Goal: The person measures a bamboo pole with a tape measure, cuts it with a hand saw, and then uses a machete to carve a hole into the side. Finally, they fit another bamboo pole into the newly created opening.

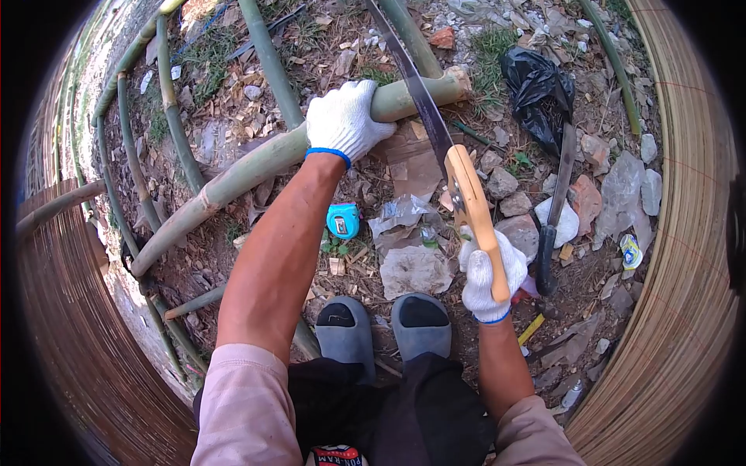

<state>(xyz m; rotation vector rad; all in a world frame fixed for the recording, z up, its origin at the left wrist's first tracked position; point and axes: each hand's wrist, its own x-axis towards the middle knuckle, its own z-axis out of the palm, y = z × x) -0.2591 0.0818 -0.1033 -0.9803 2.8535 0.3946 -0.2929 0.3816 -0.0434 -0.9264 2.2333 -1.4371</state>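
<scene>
My left hand (347,123), in a white knitted glove with a blue cuff, is wrapped round a thick green bamboo pole (252,167) that slants up to the right. In my right hand (495,273), gloved the same way, is the pale wooden handle of a handsaw (475,210). Its dark blade runs up and to the left, crossing the pole between my left hand and the pole's right end. Whether the teeth touch the bamboo cannot be made out. Below the pole, a turquoise tape measure (343,221) lies on the ground.
More bamboo poles (177,109) lie at the left and top. A black plastic bag (536,93) and a long blade with a black handle (548,252) are at the right, among stones. Bundled thin strips (660,311) line the right side. My sandals (420,326) stand below.
</scene>
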